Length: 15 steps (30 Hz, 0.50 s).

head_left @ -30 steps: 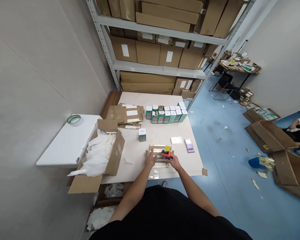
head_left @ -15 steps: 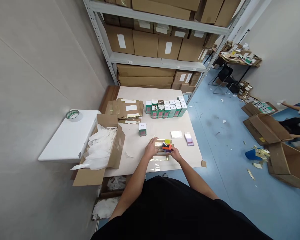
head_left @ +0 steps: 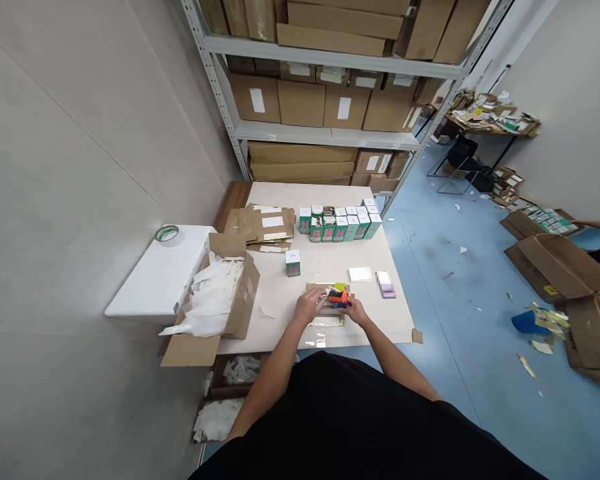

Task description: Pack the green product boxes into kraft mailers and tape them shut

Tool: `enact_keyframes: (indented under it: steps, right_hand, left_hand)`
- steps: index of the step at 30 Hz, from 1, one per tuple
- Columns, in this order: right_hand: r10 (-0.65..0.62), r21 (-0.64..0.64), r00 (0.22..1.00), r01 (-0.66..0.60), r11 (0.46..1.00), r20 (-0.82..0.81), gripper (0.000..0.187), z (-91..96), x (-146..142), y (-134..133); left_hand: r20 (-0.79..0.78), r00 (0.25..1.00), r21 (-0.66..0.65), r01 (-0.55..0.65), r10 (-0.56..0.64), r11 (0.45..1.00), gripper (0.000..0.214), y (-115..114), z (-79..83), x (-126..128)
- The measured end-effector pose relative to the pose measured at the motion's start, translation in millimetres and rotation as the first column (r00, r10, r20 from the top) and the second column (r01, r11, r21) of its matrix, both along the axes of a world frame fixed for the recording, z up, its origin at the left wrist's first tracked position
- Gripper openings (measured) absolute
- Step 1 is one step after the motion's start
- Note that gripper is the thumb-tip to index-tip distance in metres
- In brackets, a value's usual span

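Note:
A tape dispenser (head_left: 338, 297), orange and dark with a yellow-green part, is over a small cardboard box (head_left: 326, 321) near the table's front edge. My right hand (head_left: 356, 311) is closed around the dispenser from the right. My left hand (head_left: 310, 304) reaches to the dispenser's left end with fingers bent together; whatever they pinch is too small to make out. Shiny clear tape shows along the box and on the table edge. Just behind the box lie a white stack of cards (head_left: 360, 274) and a blurred purple-and-white pile (head_left: 385, 285).
Several green-and-white boxes (head_left: 353, 228) stand in rows at the back; one box (head_left: 293, 263) stands apart. Flattened cardboard (head_left: 260, 225) lies behind an open carton (head_left: 245, 300) of white paper. A tape roll (head_left: 167, 233) rests at left. Shelving rises behind; another person's arm shows far right.
My left hand has moved from the box's left side to the dispenser's left end, fingers drawn in. My right hand still holds the dispenser. The camera view has shifted slightly.

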State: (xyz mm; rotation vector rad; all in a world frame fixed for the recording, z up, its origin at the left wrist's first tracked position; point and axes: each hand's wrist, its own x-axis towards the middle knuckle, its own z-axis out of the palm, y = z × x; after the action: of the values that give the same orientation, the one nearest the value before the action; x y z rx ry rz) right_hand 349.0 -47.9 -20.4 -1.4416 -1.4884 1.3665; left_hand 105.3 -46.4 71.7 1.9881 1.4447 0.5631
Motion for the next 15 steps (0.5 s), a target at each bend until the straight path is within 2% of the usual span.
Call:
enact_keyframes:
  steps: [4, 7, 12, 15]
  right_hand:
    - [0.011, 0.017, 0.997, -0.013, 1.0, 0.074, 0.04, -2.3, 0.7, 3.4]
    - [0.024, 0.022, 0.998, -0.026, 0.999, 0.057, 0.038, -3.9, 0.6, 6.7]
    - [0.072, 0.024, 0.99, -0.076, 0.997, 0.118, 0.03, -0.4, -1.4, 16.8]
    - [0.126, 0.003, 0.981, -0.128, 0.992, 0.147, 0.03, 7.7, 0.5, 27.3]
  left_hand:
    - [0.019, 1.0, 0.105, -0.026, 0.024, 0.994, 0.034, -1.2, 17.3, -3.4]
    - [0.021, 0.998, 0.151, -0.066, 0.063, 0.986, 0.036, 2.0, 28.9, -4.8]
    - [-0.021, 0.999, 0.147, -0.046, 0.049, 0.988, 0.035, 18.5, 48.3, -7.4]
    - [-0.046, 0.996, 0.112, -0.078, 0.083, 0.991, 0.032, 29.5, 58.8, -11.4]
